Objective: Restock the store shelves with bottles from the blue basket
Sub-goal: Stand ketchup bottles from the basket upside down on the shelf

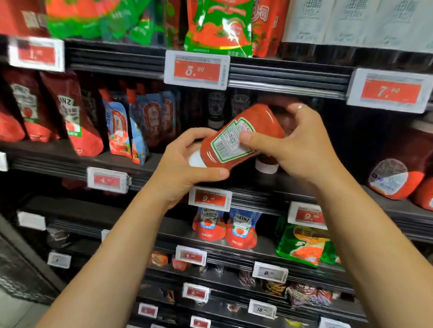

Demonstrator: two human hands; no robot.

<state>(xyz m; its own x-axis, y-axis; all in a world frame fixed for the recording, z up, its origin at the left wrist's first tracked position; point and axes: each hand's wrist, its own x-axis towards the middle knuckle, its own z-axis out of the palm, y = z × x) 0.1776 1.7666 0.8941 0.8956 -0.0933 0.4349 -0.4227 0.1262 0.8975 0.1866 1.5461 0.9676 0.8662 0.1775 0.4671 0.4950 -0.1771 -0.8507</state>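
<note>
A red ketchup bottle (239,137) with a white cap at its lower left end is tilted in front of the second shelf (60,165). My left hand (185,169) grips its cap end from below. My right hand (296,145) wraps the upper body, thumb on the back label. Behind the hands, dark ketchup bottles (216,108) stand deep in the shelf bay, and one cap-down bottle (266,165) stands near the front under my right hand. The blue basket is not in view.
Red ketchup pouches (70,113) and blue-topped pouches (119,128) fill the shelf to the left. Large dark bottles (401,163) stand at the right. Price tags (196,68) line the shelf edges. Lower shelves hold more pouches (242,228) and green packets (304,243).
</note>
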